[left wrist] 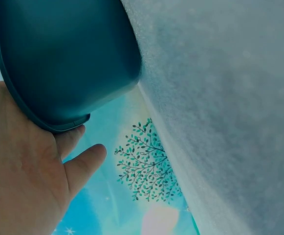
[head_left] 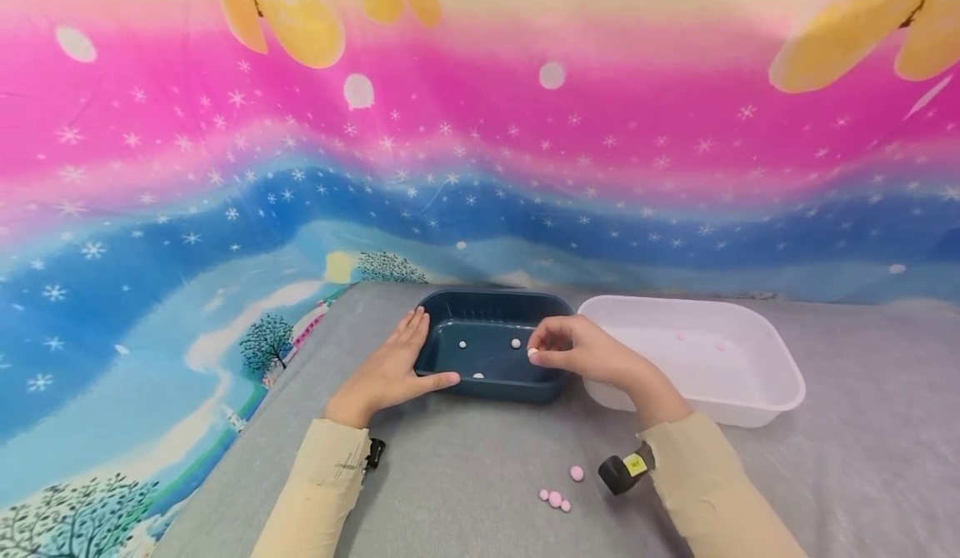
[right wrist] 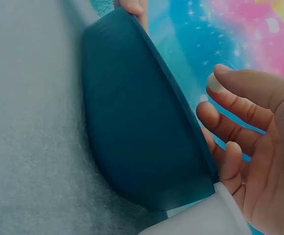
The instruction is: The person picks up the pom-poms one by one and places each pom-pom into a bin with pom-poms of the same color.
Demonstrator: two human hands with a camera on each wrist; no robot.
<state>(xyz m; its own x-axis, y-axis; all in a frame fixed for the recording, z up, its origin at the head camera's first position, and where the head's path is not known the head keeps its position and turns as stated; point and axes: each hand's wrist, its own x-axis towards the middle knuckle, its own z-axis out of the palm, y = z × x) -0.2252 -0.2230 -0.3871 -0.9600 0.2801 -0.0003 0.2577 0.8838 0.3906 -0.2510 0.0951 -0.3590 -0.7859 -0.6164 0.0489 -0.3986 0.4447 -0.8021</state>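
A dark teal basin (head_left: 480, 387) stands on the grey cloth, with a few small white balls on its floor, one of them a white ball (head_left: 515, 344) near the right side. My left hand (head_left: 390, 375) lies along its left end, fingers straight on the rim and thumb over the front edge. Above the basin's right end, my right hand (head_left: 588, 350) pinches another white ball (right wrist: 214, 84) between thumb and index finger. In the right wrist view the other fingers are loosely bent beside the basin wall.
A white basin (head_left: 780, 375) stands directly right of the teal one, with a couple of pink balls (head_left: 720, 346) inside. Several loose pink balls (head_left: 555, 500) lie on the cloth in front. Behind hangs a colourful printed backdrop (head_left: 480, 141).
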